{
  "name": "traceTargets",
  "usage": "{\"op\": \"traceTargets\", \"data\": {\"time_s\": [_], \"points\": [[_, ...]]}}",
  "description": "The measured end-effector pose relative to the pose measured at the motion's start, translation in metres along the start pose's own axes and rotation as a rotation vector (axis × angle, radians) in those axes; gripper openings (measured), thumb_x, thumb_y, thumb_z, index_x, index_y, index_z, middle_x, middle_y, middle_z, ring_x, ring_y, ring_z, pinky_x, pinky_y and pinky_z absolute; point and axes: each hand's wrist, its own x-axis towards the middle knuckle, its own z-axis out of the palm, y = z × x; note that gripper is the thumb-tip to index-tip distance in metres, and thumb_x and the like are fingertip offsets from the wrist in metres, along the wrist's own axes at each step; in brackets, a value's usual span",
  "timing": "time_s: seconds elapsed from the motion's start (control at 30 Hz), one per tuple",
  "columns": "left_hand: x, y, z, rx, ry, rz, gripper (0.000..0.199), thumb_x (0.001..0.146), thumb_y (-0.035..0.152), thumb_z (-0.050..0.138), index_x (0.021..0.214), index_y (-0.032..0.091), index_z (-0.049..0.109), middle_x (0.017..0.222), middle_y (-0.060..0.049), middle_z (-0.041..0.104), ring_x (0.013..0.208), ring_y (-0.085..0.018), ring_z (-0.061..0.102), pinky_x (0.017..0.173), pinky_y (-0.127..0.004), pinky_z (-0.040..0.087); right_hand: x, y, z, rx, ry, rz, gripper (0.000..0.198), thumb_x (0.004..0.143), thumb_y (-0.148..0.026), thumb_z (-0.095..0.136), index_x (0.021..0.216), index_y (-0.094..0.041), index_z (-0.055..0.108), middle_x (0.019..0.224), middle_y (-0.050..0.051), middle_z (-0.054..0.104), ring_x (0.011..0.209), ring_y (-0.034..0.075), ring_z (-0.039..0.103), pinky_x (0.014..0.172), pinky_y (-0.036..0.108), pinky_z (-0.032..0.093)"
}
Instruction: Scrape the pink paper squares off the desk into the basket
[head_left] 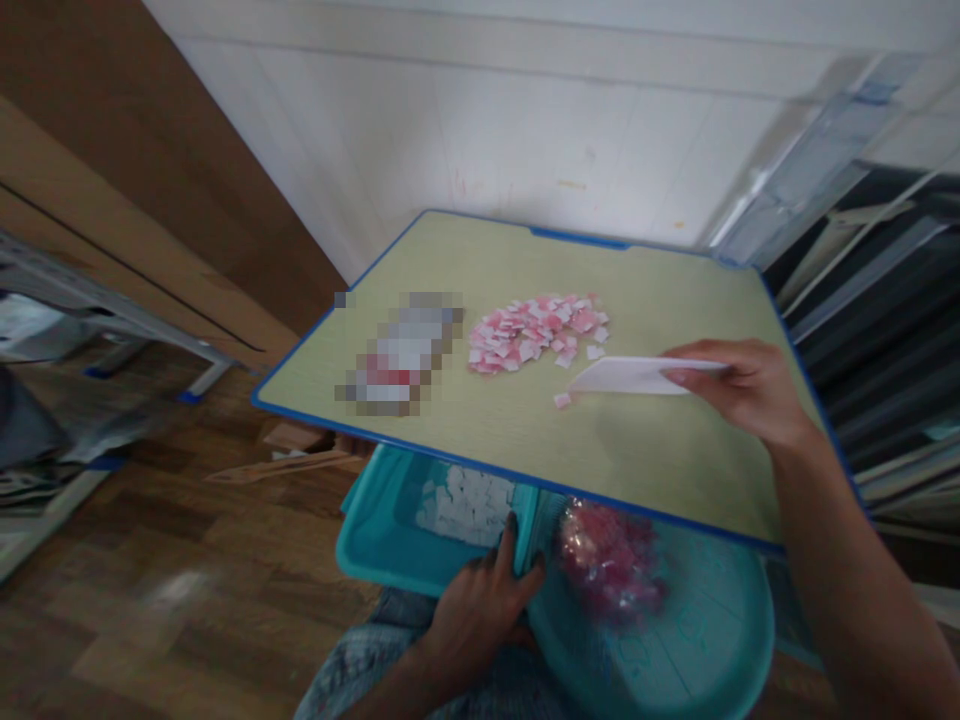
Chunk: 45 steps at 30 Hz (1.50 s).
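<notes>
My right hand point(750, 385) is closed on a white flat card point(630, 375), pinching its right end just above the folding table top. Near the card's left tip lies one small pink-and-white square point(562, 400). Farther in, a loose pile of pink-and-white paper-like squares point(525, 335) spreads over the middle of the table. Below the table's front edge, my left hand point(484, 605) grips the right front corner of a teal tray point(367, 550), fingers over its rim. White flat pieces point(472, 505) lie inside that tray.
A blurred-out object point(409, 350) rests on the left of the blue-edged table point(675, 460). A clear bag of pink pieces point(607, 560) sits on a round teal lid or basin point(705, 620). A white wall panel point(525, 130) stands behind; dark stacked panels point(892, 300) are at right.
</notes>
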Motion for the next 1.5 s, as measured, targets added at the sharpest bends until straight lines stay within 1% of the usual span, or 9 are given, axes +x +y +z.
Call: {"op": "traceTargets", "data": {"time_s": [0.37,0.53,0.67,0.77,1.0,1.17,1.23,1.33,1.5], "points": [[0.000,0.000,0.003,0.006,0.013,-0.006,0.078,0.062,0.044,0.072,0.128,0.029,0.035,0.136,-0.029,0.027,0.084,-0.030,0.062,0.065,-0.040,0.051,0.003,0.003,0.005,-0.027,-0.100,-0.005,0.016,0.077,-0.036,0.056,0.083,-0.026,0.068,0.081,0.001,0.071,0.068,0.018,0.064,0.058,0.027,0.048],[0.000,-0.001,0.004,0.002,0.017,-0.004,0.075,0.064,0.045,0.070,0.128,0.029,0.036,0.137,-0.028,0.028,0.085,-0.029,0.062,0.066,-0.040,0.051,0.005,-0.001,0.011,-0.058,-0.146,-0.051,0.018,0.078,-0.035,0.054,0.087,-0.026,0.068,0.081,0.001,0.071,0.067,0.017,0.065,0.059,0.026,0.048],[-0.001,-0.001,0.004,0.002,0.025,-0.002,0.076,0.063,0.045,0.071,0.128,0.029,0.035,0.137,-0.028,0.027,0.084,-0.029,0.062,0.065,-0.040,0.051,0.006,-0.006,0.014,-0.076,-0.150,-0.093,0.020,0.080,-0.032,0.052,0.091,-0.026,0.067,0.087,0.001,0.071,0.073,0.017,0.066,0.062,0.026,0.048],[0.000,-0.001,0.004,0.003,0.030,0.003,0.076,0.061,0.046,0.072,0.127,0.029,0.037,0.136,-0.029,0.028,0.083,-0.029,0.062,0.064,-0.040,0.051,0.007,-0.008,0.014,-0.066,-0.199,-0.109,0.020,0.080,-0.031,0.053,0.092,-0.025,0.067,0.087,0.001,0.071,0.073,0.017,0.066,0.062,0.025,0.048],[-0.001,-0.001,0.004,0.010,0.055,0.020,0.075,0.061,0.049,0.070,0.126,0.028,0.038,0.135,-0.031,0.029,0.082,-0.029,0.063,0.063,-0.040,0.051,0.007,-0.008,0.017,-0.049,-0.173,-0.107,0.020,0.080,-0.030,0.054,0.093,-0.025,0.067,0.088,0.001,0.071,0.074,0.017,0.066,0.063,0.026,0.049],[0.000,-0.001,0.004,0.015,0.064,0.027,0.075,0.060,0.046,0.072,0.125,0.027,0.040,0.134,-0.032,0.030,0.080,-0.029,0.063,0.063,-0.039,0.051,0.006,-0.009,0.017,0.003,-0.143,-0.102,0.020,0.079,-0.026,0.055,0.095,-0.028,0.067,0.093,0.000,0.070,0.080,0.017,0.066,0.068,0.027,0.051],[0.000,-0.002,0.005,0.016,0.066,0.029,0.076,0.059,0.046,0.073,0.125,0.027,0.040,0.133,-0.032,0.030,0.079,-0.029,0.063,0.062,-0.039,0.051,0.005,-0.010,0.016,0.070,-0.192,-0.114,0.019,0.078,-0.025,0.057,0.094,-0.028,0.067,0.092,0.000,0.071,0.081,0.017,0.066,0.068,0.026,0.052],[0.000,-0.002,0.007,0.016,0.072,0.031,0.077,0.059,0.049,0.071,0.126,0.027,0.039,0.133,-0.032,0.030,0.079,-0.029,0.063,0.062,-0.039,0.051,0.005,-0.012,0.016,0.190,-0.314,-0.141,0.020,0.078,-0.024,0.057,0.095,-0.028,0.067,0.093,0.000,0.070,0.084,0.017,0.066,0.071,0.026,0.053],[0.000,-0.002,0.009,0.018,0.073,0.031,0.076,0.060,0.049,0.070,0.126,0.027,0.039,0.133,-0.032,0.031,0.079,-0.029,0.063,0.062,-0.039,0.051,0.008,-0.009,0.022,0.333,-0.493,-0.157,0.022,0.080,-0.020,0.054,0.098,-0.022,0.067,0.098,0.003,0.069,0.092,0.016,0.064,0.078,0.027,0.052]]}}
